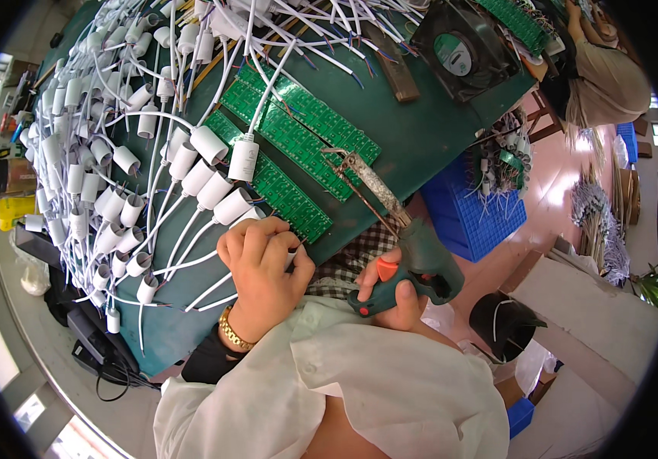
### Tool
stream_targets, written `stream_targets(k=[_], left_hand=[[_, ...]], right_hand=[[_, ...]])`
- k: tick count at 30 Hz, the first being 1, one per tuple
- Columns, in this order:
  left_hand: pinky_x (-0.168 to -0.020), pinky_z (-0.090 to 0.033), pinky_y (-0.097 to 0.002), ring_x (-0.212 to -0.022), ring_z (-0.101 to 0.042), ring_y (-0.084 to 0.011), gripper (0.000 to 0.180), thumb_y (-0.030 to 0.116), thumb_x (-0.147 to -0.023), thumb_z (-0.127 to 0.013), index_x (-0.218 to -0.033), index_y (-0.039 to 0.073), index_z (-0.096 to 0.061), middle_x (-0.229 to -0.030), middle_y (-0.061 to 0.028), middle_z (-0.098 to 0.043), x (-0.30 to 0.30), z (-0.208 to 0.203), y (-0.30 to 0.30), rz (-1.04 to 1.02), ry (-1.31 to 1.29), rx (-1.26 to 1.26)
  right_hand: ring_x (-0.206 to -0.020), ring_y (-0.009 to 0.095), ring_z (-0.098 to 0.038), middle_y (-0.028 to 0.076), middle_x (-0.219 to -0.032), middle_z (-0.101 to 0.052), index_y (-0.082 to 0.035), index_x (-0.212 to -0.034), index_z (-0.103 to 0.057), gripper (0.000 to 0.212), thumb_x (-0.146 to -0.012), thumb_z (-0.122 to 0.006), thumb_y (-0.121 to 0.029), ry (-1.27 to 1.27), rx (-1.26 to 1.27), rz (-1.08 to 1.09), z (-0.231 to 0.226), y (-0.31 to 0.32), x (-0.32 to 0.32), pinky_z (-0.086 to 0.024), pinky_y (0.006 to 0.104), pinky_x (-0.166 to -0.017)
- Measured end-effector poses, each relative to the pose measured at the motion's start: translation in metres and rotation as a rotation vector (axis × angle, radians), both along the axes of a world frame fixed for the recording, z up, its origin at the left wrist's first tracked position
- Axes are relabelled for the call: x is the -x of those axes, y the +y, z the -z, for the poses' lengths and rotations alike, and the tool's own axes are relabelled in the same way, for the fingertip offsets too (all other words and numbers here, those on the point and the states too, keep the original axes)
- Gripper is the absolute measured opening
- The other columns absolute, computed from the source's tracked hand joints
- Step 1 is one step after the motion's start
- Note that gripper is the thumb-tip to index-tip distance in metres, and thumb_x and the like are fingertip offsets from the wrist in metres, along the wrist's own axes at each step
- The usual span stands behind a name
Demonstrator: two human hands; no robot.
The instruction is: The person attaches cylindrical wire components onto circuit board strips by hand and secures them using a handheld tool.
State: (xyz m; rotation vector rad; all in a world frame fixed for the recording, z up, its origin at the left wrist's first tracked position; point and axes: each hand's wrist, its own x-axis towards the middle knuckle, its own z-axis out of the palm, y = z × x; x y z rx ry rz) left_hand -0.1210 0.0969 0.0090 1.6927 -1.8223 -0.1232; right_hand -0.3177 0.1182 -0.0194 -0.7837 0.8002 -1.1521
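My right hand [399,297] is wrapped around the handle of a dark green soldering gun [421,260] with an orange trigger. Its metal tip reaches over the green circuit board panels [298,122], which lie on the table. My left hand [264,264] is closed, its fingers bent at the end of a row of white cylindrical housings [231,206]. A bit of white shows between its fingers and thumb; most of what it grips is hidden. One white housing [244,158] lies over the panels, its white cable running away from me.
Many white cabled housings [126,159] crowd the table's left side. Stripped cable ends [344,65], a wooden block [399,73] and a black fan [463,50] lie along the far side. A blue crate [463,206] stands beyond the table's right edge. Another person [608,76] sits far right.
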Motion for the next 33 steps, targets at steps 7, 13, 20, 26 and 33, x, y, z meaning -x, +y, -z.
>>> stream_targets(k=[7,13,20,26,33], left_hand=[[-0.084,-0.033,-0.0392,-0.091,-0.053,-0.0247,0.020,0.004,-0.061,-0.072,-0.077,0.009,-0.061,-0.094,-0.0018,-0.062,0.001,0.003,-0.006,-0.035,0.027,0.013],[-0.083,-0.032,-0.0385,-0.089,-0.052,-0.0237,0.017,0.004,-0.059,-0.070,-0.071,0.009,-0.059,-0.093,-0.0009,-0.062,-0.005,0.004,-0.008,-0.045,0.082,-0.018],[-0.086,-0.033,-0.0389,-0.091,-0.051,-0.0251,0.016,0.003,-0.059,-0.069,-0.069,0.009,-0.058,-0.093,-0.0023,-0.061,-0.007,0.000,-0.008,-0.020,0.149,-0.062],[-0.080,-0.031,-0.0389,-0.088,-0.051,-0.0236,0.018,0.004,-0.058,-0.071,-0.072,0.009,-0.061,-0.095,0.0005,-0.061,-0.012,0.000,-0.009,0.030,0.134,-0.045],[-0.086,-0.033,-0.0396,-0.092,-0.050,-0.0255,0.016,0.002,-0.060,-0.070,-0.071,0.008,-0.059,-0.095,-0.0032,-0.061,-0.008,0.000,-0.009,-0.008,0.122,-0.083]], right_hand=[[-0.070,0.019,-0.060,0.015,-0.083,-0.062,0.001,-0.120,-0.048,0.051,-0.091,-0.059,-0.039,0.137,0.056,-0.043,0.003,0.011,0.020,-0.051,0.0368,-0.073],[-0.068,0.018,-0.058,0.013,-0.084,-0.063,0.005,-0.118,-0.053,0.043,-0.090,-0.057,-0.028,0.350,0.380,-0.312,0.006,0.001,0.056,-0.049,0.0334,-0.074],[-0.073,0.022,-0.068,0.004,-0.082,-0.070,-0.018,-0.095,-0.071,0.023,-0.074,-0.073,-0.026,1.197,-0.834,-0.716,-0.038,-0.002,0.059,-0.052,0.0329,-0.062],[-0.068,0.023,-0.068,0.004,-0.071,-0.069,-0.020,-0.082,-0.072,0.023,-0.063,-0.076,-0.032,1.169,-0.618,-0.815,-0.003,0.028,0.100,-0.051,0.0356,-0.059],[-0.069,0.026,-0.068,0.006,-0.072,-0.069,-0.018,-0.077,-0.071,0.025,-0.063,-0.077,-0.037,1.102,0.025,-0.530,-0.039,0.006,0.063,-0.051,0.0372,-0.060]])
